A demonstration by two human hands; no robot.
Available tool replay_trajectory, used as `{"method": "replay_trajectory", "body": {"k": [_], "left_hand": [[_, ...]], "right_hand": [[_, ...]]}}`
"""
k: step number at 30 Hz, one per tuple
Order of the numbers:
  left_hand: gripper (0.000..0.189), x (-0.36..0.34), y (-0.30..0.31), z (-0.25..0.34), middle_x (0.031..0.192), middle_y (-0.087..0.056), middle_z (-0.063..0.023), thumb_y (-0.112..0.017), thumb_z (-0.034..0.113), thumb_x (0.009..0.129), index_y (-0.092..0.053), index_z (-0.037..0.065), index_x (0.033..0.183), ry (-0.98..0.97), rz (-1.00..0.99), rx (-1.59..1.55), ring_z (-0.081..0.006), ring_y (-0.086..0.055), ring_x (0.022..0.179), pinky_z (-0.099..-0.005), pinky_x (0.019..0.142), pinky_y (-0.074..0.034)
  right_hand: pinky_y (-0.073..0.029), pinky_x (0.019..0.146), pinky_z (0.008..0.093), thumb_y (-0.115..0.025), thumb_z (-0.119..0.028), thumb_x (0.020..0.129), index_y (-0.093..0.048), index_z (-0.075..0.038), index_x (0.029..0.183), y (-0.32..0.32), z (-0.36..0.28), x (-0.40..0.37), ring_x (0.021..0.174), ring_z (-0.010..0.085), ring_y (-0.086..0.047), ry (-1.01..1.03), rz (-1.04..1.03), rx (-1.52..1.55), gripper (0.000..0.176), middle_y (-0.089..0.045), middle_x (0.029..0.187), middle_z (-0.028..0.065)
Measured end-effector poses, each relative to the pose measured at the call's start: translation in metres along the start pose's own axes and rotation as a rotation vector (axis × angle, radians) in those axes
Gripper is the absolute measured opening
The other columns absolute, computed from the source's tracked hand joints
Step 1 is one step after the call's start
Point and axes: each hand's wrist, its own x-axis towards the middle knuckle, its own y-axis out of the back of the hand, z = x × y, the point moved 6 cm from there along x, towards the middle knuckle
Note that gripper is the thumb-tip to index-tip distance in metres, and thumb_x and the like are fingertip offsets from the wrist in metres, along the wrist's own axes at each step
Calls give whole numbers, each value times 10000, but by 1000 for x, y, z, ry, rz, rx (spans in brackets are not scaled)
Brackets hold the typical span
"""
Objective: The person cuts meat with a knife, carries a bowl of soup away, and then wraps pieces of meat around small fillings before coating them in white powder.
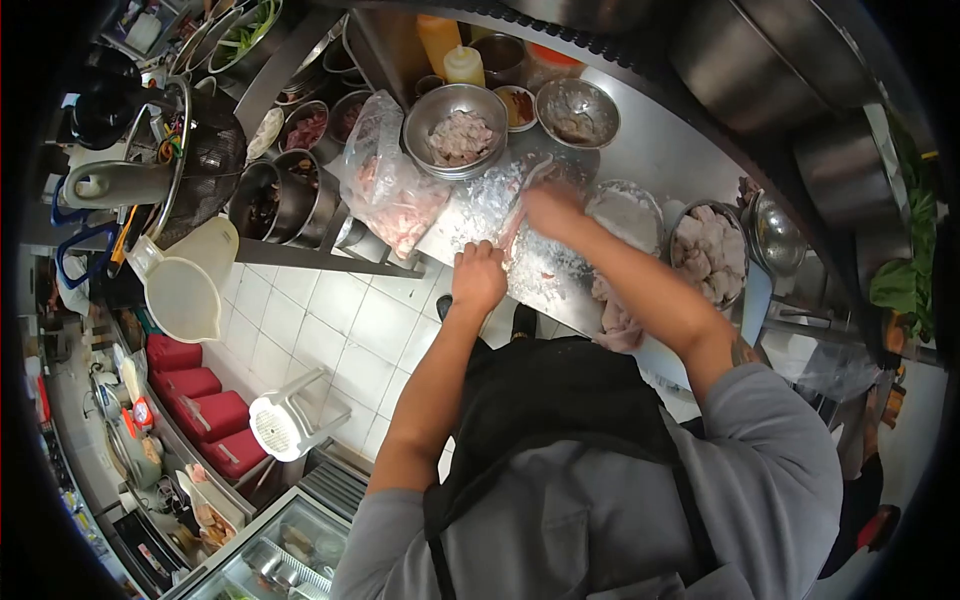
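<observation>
A long pale-pink strip of raw meat (512, 229) lies on the floured metal worktop (545, 285) in the head view. My left hand (480, 276) is closed at the strip's near end, by the worktop's front edge, with its fingers curled. Across the middle of the strip is my right hand (553, 212), smeared by motion, so its fingers cannot be made out. Just beyond the hands stands a metal bowl (455, 125) of minced-looking raw meat. To the right, white flour (625, 215) sits in a round container. More raw meat (620, 325) lies under my right forearm.
A clear plastic bag (390, 185) of raw meat rests left of the bowl. At right stands a bowl of pale meat pieces (708, 255). Squeeze bottles (463, 66) line the back. Shelving with pots (780, 75) overhangs the far edge. A white stool (285, 418) stands on the tiles.
</observation>
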Motion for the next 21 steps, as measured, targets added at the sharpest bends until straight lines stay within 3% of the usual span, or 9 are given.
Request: {"method": "replay_trajectory", "body": {"k": [2, 5, 8, 11, 14, 18, 21], "left_hand": [[240, -1, 7, -9, 1017, -638, -100, -609, 98, 760, -696, 66, 981, 30, -50, 27, -321, -565, 986, -445, 853, -469], [233, -4, 22, -21, 1021, -644, -99, -613, 90, 752, -705, 70, 965, 1, -3, -47, -321, -567, 991, -446, 851, -470], [243, -2, 23, -20, 1005, -654, -108, -620, 104, 771, -695, 74, 1000, -89, 24, -114, -318, -578, 975, -440, 851, -473], [223, 0, 2, -21, 954, -660, -135, -642, 145, 798, -671, 58, 1001, -156, 10, -83, -327, -602, 915, -441, 829, -484], [168, 8, -16, -24, 892, -661, -147, -647, 155, 803, -668, 56, 937, -85, -66, -20, -340, -616, 873, -443, 800, -494], [129, 10, -1, -19, 840, -675, -223, -633, 135, 803, -670, 11, 811, 41, -159, -306, -387, -653, 827, -468, 788, -514], [167, 8, -3, -22, 874, -683, -244, -620, 152, 811, -688, -1, 813, 125, -296, -447, -389, -666, 848, -471, 809, -518]], "right_hand": [[-523, 806, 451, -621, -163, 783, -674, -23, 944, -50, -6, -17, 994, 315, -617, 138, -25, -1, 220, -661, 982, 151], [-489, 851, 445, -641, -178, 765, -681, -32, 933, -41, -35, -57, 941, 322, -625, 246, 243, 133, 226, -670, 941, 147], [-467, 857, 424, -639, -192, 772, -684, -34, 924, -57, -40, -56, 912, 325, -629, 162, 419, 180, 224, -673, 904, 152], [-460, 834, 430, -651, -202, 756, -681, -26, 912, -74, -42, -41, 911, 327, -626, 163, 358, 160, 237, -669, 902, 162], [-457, 831, 427, -649, -186, 744, -681, -18, 891, -70, -45, -39, 897, 315, -628, 130, 238, 116, 225, -669, 893, 153], [-461, 835, 411, -645, -166, 731, -691, -19, 857, -44, -52, -59, 922, 297, -625, 129, 299, -8, 199, -667, 909, 139], [-467, 842, 404, -638, -152, 733, -695, -19, 861, -45, -49, -72, 961, 293, -614, 176, 254, -39, 193, -662, 946, 135]]}}
